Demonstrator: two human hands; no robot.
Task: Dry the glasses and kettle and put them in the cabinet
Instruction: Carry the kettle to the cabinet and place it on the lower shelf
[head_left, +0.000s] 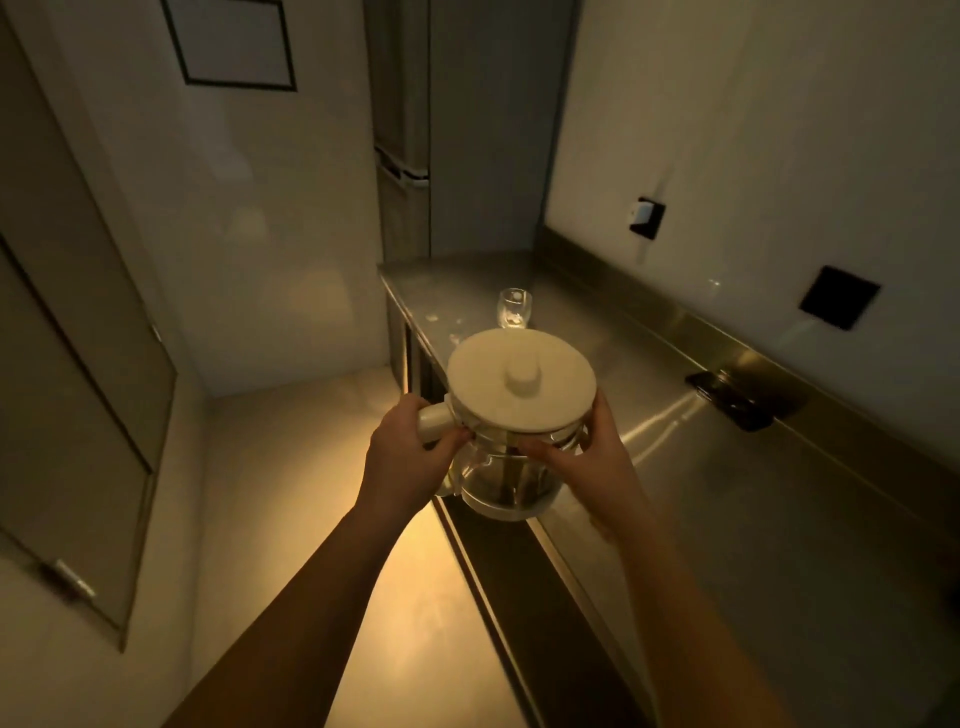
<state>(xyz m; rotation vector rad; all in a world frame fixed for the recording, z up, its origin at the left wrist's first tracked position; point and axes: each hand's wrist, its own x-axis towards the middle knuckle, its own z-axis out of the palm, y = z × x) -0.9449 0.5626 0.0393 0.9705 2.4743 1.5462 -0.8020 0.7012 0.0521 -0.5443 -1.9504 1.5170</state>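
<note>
The kettle (511, 467) is held in the air just over the front edge of the steel table (701, 467), its white lid (519, 387) on top. The left hand (410, 457) is wrapped around the stubby white side handle; the right hand (597, 452) presses its fingers against the clear body under the lid's rim. A glass (514, 308) stands farther back on the table. The body looks like glass: probably stiff, breakable, slippery if wet. The handle seems the surest grip, and the lid may sit loose.
</note>
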